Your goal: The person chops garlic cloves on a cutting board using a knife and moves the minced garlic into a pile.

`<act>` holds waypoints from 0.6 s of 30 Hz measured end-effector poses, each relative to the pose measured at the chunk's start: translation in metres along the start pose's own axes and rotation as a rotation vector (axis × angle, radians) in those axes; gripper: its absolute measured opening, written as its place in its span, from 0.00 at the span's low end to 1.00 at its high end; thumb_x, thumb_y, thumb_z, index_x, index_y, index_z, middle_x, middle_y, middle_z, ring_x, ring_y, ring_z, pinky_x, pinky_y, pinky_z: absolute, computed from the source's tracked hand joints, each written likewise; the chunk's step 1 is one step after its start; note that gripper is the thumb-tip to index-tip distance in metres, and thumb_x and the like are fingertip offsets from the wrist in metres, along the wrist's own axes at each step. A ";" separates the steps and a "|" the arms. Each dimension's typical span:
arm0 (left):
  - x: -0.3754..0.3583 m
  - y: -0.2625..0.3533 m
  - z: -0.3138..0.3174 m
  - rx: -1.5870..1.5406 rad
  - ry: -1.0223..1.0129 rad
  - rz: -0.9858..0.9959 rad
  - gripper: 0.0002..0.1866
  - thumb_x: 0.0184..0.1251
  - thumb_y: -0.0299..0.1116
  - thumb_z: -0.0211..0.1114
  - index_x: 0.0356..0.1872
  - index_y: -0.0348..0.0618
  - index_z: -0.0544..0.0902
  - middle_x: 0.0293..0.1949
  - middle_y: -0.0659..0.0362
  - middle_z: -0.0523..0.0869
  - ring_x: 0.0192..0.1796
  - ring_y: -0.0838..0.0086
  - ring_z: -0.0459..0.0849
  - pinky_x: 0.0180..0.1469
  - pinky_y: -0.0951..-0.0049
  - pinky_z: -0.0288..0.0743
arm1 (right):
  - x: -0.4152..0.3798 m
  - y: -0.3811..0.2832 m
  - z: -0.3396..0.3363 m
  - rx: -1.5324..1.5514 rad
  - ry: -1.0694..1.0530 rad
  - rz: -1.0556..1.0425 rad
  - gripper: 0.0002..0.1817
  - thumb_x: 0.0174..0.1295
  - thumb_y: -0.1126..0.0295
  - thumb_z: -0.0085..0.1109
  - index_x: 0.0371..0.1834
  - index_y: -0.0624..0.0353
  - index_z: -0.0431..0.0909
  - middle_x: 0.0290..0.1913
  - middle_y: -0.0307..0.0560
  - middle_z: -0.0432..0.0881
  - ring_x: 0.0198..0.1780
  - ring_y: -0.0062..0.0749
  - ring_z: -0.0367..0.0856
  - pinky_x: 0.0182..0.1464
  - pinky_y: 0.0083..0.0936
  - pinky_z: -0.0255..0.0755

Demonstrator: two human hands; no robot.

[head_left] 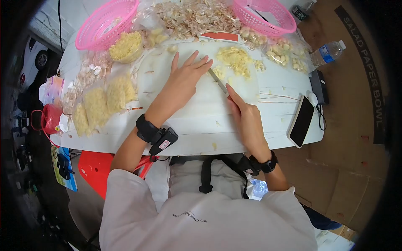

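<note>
A white cutting board lies on the white table. My right hand is closed round the handle of a knife, whose blade points up and left across the board. The fingers of my left hand are spread over the board, left of the blade tip. Chopped yellowish garlic lies in a loose heap on the board's upper right, with a few pieces near the blade. One small clove rests above my left hand.
Bags of chopped garlic lie at left. Garlic skins are piled at the back between a pink basket and another. Peeled cloves in bags, a water bottle and a phone are at right.
</note>
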State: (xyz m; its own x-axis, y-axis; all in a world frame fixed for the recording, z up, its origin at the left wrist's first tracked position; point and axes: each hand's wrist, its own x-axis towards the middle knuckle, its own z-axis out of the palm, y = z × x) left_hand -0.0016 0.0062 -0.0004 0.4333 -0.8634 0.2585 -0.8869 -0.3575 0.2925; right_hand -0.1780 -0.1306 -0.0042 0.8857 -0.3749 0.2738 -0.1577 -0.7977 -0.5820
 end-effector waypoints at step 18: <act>0.015 0.026 -0.001 0.013 -0.042 0.195 0.46 0.51 0.07 0.52 0.76 0.53 0.65 0.77 0.60 0.65 0.81 0.59 0.54 0.79 0.42 0.43 | -0.021 0.025 -0.040 0.014 0.032 0.064 0.25 0.68 0.76 0.59 0.69 0.48 0.75 0.33 0.65 0.82 0.31 0.55 0.83 0.36 0.35 0.75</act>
State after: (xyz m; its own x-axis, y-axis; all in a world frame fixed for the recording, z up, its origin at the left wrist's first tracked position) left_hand -0.0176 -0.0161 0.0117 0.2462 -0.9308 0.2702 -0.9554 -0.1862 0.2291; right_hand -0.2177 -0.1618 0.0062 0.8595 -0.4403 0.2596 -0.2077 -0.7650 -0.6097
